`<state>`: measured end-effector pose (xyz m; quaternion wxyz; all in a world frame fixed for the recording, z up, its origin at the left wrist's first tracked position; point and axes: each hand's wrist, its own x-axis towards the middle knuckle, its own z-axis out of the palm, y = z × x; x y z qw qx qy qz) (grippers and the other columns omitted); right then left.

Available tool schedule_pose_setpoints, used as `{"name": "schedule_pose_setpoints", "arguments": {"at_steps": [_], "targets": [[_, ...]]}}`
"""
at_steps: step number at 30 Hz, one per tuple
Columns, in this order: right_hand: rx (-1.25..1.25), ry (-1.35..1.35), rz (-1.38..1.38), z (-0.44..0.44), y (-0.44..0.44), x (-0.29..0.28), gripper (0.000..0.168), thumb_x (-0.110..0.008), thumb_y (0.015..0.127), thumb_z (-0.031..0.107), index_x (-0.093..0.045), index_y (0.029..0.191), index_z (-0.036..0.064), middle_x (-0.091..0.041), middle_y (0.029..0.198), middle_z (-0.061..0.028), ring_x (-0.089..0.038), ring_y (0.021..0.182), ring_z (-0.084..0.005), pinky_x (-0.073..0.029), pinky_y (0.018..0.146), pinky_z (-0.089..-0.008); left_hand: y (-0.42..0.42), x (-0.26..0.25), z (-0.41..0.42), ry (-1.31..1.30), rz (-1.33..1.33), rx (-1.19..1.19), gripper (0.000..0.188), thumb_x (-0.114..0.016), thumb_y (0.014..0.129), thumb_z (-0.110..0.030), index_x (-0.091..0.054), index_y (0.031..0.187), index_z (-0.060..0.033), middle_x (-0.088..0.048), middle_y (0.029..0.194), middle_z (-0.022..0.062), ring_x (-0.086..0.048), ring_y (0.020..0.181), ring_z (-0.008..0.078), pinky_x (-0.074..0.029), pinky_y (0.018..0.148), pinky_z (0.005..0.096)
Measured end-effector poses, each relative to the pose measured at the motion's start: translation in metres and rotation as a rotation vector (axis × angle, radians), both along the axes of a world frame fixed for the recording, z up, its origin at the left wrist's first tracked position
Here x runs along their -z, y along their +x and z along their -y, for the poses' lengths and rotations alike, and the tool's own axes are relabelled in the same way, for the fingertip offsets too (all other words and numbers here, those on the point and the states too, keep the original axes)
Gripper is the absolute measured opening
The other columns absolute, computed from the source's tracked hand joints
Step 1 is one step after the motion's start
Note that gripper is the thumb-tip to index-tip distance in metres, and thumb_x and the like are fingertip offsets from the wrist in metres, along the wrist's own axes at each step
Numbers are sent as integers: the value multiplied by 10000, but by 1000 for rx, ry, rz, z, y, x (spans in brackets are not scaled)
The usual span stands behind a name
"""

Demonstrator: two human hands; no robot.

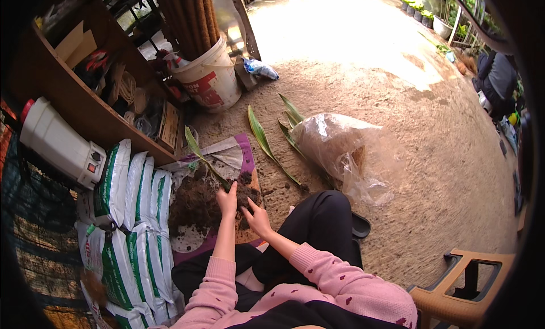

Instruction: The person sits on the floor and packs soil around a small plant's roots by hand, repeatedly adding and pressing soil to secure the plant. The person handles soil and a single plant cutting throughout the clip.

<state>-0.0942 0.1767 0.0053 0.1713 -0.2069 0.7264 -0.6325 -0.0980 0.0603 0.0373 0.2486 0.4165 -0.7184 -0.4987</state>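
My left hand (228, 199) grips the base of a snake plant leaf (203, 158), which slants up and to the left. Dark soil and roots (243, 193) hang together at its lower end, and the fingers of my right hand (256, 217) touch them. Beneath both hands lies a purple and white sheet (243, 146), strewn with loose soil and a heap of fibrous roots (191, 201). Another long snake plant leaf (262, 135) rests on the concrete to the right of the sheet. Several more leaves (291, 109) lie partly under a clear plastic bag of brown fibre (328, 137).
Stacked white and green sacks (113, 184) and a wooden shelf (102, 103) border the left side. A white bucket (213, 80) holds brown fibre-covered poles (200, 26). At lower right stands a tan plastic stool (464, 282). A black sandal (361, 227) is beside my knee.
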Motion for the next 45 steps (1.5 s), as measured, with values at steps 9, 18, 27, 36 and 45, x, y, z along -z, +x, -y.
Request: {"name": "schedule_pose_setpoints", "arguments": {"at_steps": [9,18,27,36,45], "targets": [[-291,-220,263,6,-12,-15,533,-539,864,294,-391,1270,-18,-604,992,-156,-542,762,-120,-434,693,-271,25,-54,28,194,-344,130,426,-700,746,-208,-516,1071,-2,-577,936,58,-564,868,158,-430,766,270],[-258,-184,377,14,-4,5,540,-509,878,333,-424,1206,-87,-553,1124,-147,-514,992,-165,-402,837,-278,13,-14,10,65,-128,-190,517,-694,720,-159,-466,1144,30,-534,1065,140,-532,974,249,-414,825,353],[-191,-121,351,10,2,4,538,-514,875,327,-418,1222,-73,-602,949,-110,-528,789,-118,-421,689,-257,9,-16,9,73,-113,-64,229,-681,715,-131,-519,822,-10,-525,731,41,-515,662,184,-402,624,327],[-202,-95,374,7,-3,11,555,-506,878,341,-403,1237,-69,-604,927,-113,-527,758,-115,-431,671,-265,2,-19,1,49,-41,-56,226,-649,749,-166,-519,857,-15,-537,763,46,-520,696,179,-405,653,325],[-513,-170,374,10,-18,-2,508,-502,885,315,-428,1223,-56,-572,1068,-106,-509,959,-141,-401,825,-264,51,-13,51,360,-661,326,512,-674,768,-290,-446,1150,-37,-554,1020,99,-538,1006,198,-468,824,357]]}}
